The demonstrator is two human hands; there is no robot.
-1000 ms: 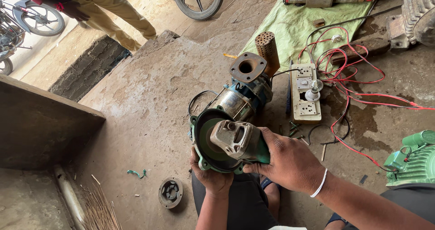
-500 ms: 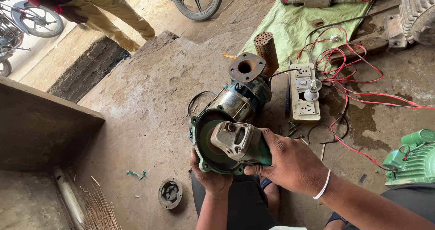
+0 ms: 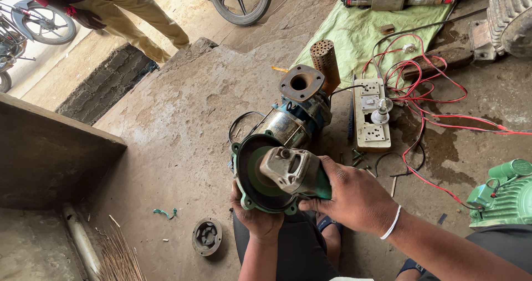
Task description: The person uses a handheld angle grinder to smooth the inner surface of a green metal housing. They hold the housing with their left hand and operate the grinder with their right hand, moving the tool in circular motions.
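The left hand [image 3: 256, 217] cups the round green metal end cover [image 3: 260, 173] from below, fingers curled on its rim; the right hand [image 3: 354, 198] grips the grey-headed angle grinder [image 3: 293, 171], its disc pressed flat to the cover's face. Over the last second the grinder has barely shifted, so the work looks steady. Behind lies the blue pump motor [image 3: 296, 112] on the concrete floor [image 3: 183, 126], beside a white socket board [image 3: 372, 115] and tangled red wires [image 3: 443, 98]; a small grey ring [image 3: 206, 235] sits near left.

left hand [image 3: 256, 217] | cupped upward, gripping; right hand [image 3: 354, 200] | fingers curled closed
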